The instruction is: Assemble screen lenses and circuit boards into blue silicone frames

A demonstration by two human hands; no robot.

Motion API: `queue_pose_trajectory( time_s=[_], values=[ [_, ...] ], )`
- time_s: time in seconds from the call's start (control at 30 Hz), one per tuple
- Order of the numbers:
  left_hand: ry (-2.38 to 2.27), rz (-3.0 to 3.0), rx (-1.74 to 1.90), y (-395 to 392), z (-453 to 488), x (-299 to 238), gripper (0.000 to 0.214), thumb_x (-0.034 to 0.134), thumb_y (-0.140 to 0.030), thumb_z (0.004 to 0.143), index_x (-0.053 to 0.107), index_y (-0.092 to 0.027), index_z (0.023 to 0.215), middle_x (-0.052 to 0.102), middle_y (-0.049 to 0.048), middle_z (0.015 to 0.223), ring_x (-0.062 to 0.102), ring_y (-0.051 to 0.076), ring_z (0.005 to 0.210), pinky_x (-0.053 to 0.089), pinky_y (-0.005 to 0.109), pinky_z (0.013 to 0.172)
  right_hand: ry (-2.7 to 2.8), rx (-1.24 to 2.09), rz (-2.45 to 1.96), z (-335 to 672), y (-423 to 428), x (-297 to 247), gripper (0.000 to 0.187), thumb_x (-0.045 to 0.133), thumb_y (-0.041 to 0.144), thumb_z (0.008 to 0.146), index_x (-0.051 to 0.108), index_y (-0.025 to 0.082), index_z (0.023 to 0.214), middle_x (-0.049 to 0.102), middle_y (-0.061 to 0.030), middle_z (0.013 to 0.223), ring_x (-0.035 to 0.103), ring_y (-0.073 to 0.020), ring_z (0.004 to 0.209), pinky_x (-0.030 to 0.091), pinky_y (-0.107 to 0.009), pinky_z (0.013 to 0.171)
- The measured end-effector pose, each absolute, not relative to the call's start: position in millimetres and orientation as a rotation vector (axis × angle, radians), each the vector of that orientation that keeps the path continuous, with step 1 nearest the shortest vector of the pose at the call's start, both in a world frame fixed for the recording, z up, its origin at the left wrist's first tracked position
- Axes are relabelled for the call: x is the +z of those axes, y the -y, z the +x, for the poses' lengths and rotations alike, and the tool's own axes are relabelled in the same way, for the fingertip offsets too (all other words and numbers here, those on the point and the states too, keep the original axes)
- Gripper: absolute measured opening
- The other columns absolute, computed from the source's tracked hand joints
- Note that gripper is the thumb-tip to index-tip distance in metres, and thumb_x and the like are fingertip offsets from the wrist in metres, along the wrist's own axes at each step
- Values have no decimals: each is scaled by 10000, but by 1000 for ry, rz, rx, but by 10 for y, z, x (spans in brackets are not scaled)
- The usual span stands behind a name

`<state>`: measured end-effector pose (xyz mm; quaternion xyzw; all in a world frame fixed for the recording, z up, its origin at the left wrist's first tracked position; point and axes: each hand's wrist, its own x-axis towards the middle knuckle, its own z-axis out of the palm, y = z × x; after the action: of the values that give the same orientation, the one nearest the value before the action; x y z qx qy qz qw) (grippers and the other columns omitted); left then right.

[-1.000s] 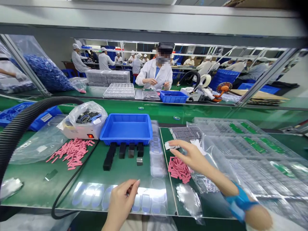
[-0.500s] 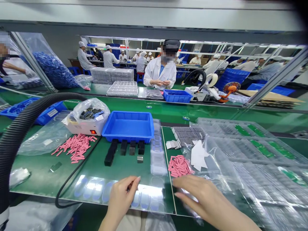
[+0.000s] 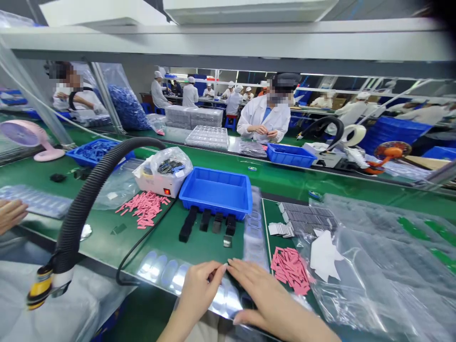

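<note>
My left hand rests on a clear film sheet with oval cut-outs at the near table edge, its fingers pinched together on something too small to make out. My right hand lies beside it, fingers stretched flat on the same sheet, fingertips touching the left hand's. A pile of pink strips lies just right of my right hand. Several black blocks stand beyond my hands, in front of an empty blue bin.
A black corrugated hose arches over the left side. More pink strips, a white box with a bag and clear plastic bags lie about. A neighbour's hand shows at left. Across the green belt, a person in a white coat works.
My right hand drew back from the stack of small parts at the far right and came down beside my left hand. The view swung left.
</note>
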<state>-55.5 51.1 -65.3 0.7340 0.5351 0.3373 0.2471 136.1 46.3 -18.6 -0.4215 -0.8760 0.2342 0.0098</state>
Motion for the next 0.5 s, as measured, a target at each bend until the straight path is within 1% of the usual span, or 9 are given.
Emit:
queue_pose_trajectory(
  time_s=[0.03, 0.1, 0.17, 0.2, 0.27, 0.3, 0.37, 0.43, 0.5],
  values=[
    [-1454, 1993, 937, -500, -551, -653, 359, 448, -299, 913, 644, -187, 634, 622, -21, 523, 549, 109, 474, 409, 207, 504, 2777, 763, -1326, 1341, -422, -233, 902, 545, 671, 767, 342, 83, 1419, 290, -182, 1468, 309, -347, 1350, 324, -525, 1086],
    [-1432, 1981, 979, -475, -543, -662, 368, 440, -298, 913, 649, -186, 631, 622, -12, 523, 541, 112, 473, 412, 216, 505, 2826, 749, -1338, 1313, -378, -321, 895, 499, 669, 798, 275, 86, 1439, 202, -165, 1488, 234, -336, 1373, 283, -519, 1102],
    [-1404, 1969, 1034, -454, -538, -678, 378, 430, -299, 913, 662, -185, 637, 633, 2, 527, 552, 123, 486, 428, 232, 527, 2847, 675, -1334, 1300, -374, -397, 868, 462, 670, 819, 275, 91, 1438, 198, -153, 1487, 232, -324, 1372, 284, -502, 1102],
    [-1391, 1961, 1067, -443, -539, -683, 363, 429, -303, 910, 681, -185, 677, 649, 11, 541, 567, 131, 497, 442, 241, 544, 2850, 629, -1327, 1301, -383, -432, 855, 452, 669, 826, 297, 84, 1431, 224, -156, 1480, 258, -321, 1364, 299, -492, 1097],
    [-1371, 1935, 1133, -412, -547, -676, 304, 442, -310, 897, 711, -175, 853, 700, 36, 604, 612, 154, 538, 479, 265, 589, 2841, 533, -1304, 1318, -412, -496, 802, 462, 639, 840, 377, 69, 1398, 315, -169, 1447, 350, -320, 1325, 357, -473, 1068],
    [-1361, 1920, 1162, -386, -555, -661, 296, 458, -313, 884, 699, -165, 969, 726, 51, 651, 636, 167, 565, 497, 281, 617, 2826, 483, -1287, 1333, -432, -524, 766, 479, 616, 842, 424, 68, 1374, 371, -174, 1419, 406, -321, 1292, 393, -465, 1044],
    [-1339, 1885, 1203, -297, -569, -610, 377, 504, -318, 845, 627, -145, 1157, 762, 77, 754, 679, 199, 630, 521, 321, 678, 2765, 395, -1237, 1368, -480, -571, 661, 507, 576, 840, 542, 96, 1293, 510, -164, 1323, 535, -320, 1184, 481, -447, 964],
    [-1319, 1825, 1223, -149, -569, -552, 410, 547, -326, 811, 620, -161, 1179, 771, 87, 814, 703, 224, 693, 525, 346, 729, 2664, 361, -1164, 1388, -529, -601, 502, 485, 540, 858, 658, 166, 1145, 659, -116, 1152, 656, -297, 1014, 568, -402, 838],
    [-1294, 1726, 1230, 51, -554, -515, 293, 570, -343, 810, 687, -229, 1053, 767, 72, 829, 708, 220, 759, 520, 328, 755, 2531, 381, -1071, 1364, -565, -622, 388, 452, 504, 879, 703, 238, 1009, 732, -50, 982, 714, -251, 853, 609, -316, 707]
  ],
)
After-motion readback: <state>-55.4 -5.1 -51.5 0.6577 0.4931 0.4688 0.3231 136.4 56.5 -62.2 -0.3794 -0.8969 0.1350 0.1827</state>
